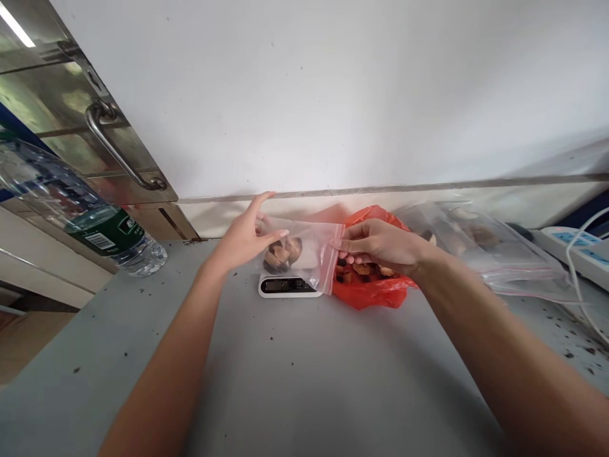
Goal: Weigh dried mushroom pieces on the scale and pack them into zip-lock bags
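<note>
A clear zip-lock bag (pixel 309 244) with brown chunky pieces that look like dried mushrooms (pixel 284 254) lies over a small white digital scale (pixel 290 294), hiding most of it. My left hand (pixel 245 235) is at the bag's left end, thumb across the plastic, index finger stretched out and the other fingers curled partly out of sight. At the zip edge on the right, my right hand (pixel 375 244) pinches the plastic between thumb and fingers. Under and behind that hand sits an open red plastic bag (pixel 371 298) holding more brown pieces.
More clear zip-lock bags (pixel 504 254) with contents lie to the right, near a white power strip (pixel 590 251) and cable (pixel 573 266). A green-labelled water bottle (pixel 111 231) stands at the left edge. A white wall (pixel 333 95) rises behind. Dark crumbs dot the grey tabletop (pixel 304 393).
</note>
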Tool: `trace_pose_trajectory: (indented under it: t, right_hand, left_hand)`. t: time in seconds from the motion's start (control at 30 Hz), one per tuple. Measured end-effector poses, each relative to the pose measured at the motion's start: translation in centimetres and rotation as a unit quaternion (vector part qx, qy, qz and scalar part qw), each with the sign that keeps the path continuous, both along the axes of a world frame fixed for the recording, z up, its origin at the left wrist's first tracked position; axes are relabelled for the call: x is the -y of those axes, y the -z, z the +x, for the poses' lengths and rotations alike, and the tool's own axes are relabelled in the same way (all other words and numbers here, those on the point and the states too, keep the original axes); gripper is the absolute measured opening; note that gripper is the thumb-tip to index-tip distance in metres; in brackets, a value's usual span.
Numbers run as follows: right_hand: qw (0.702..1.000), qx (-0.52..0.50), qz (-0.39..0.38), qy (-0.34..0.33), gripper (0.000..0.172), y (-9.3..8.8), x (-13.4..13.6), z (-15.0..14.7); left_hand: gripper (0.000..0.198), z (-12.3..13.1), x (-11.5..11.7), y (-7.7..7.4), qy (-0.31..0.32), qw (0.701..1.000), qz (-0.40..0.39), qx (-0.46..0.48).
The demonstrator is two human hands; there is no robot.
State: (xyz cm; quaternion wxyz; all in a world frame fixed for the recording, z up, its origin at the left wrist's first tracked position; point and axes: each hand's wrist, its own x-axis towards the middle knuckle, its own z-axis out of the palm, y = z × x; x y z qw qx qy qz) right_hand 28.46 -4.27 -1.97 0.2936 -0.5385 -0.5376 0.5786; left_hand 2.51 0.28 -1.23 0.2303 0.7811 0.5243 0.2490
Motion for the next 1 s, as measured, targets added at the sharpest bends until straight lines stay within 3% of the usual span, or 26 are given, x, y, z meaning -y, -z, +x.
trace_pose_trajectory:
  t: [0.1, 0.2, 0.3, 0.53, 0.8, 1.0]
  right_hand:
    - [0.999, 0.036, 0.006, 0.017, 0.043, -0.1, 0.2, -0.6]
    - [0.999, 0.039, 0.012, 0.028, 0.037, 0.0, 0.3, -1.4]
    - [0.999, 0.017, 0.023, 0.028, 0.036, 0.1, 0.3, -2.0]
    - [0.998, -0.040, 0.038, 0.033, 0.060, -0.2, 0.6, -2.8]
    - [0.997, -0.040, 0.067, 0.008, 0.059, -0.4, 0.3, -2.7]
    - [0.996, -0.035, 0.067, -0.048, 0.047, -0.6, 0.5, -2.1]
  left_hand:
    - [0.033, 1.1, 0.3, -0.1, 0.019, 0.998, 0.059, -0.033]
    - [0.034, 2.3, 1.0, -0.7, 0.166, 0.985, -0.042, -0.033]
    - [0.034, 3.0, 1.7, -1.3, 0.235, 0.965, -0.110, -0.043]
    - [0.028, 2.9, 2.1, -1.7, 0.227, 0.966, -0.123, -0.017]
    - [0.033, 2.4, 1.4, -1.1, 0.253, 0.955, -0.152, 0.021]
    - [0.032, 2.3, 1.5, -1.5, 0.238, 0.961, -0.144, 0.010]
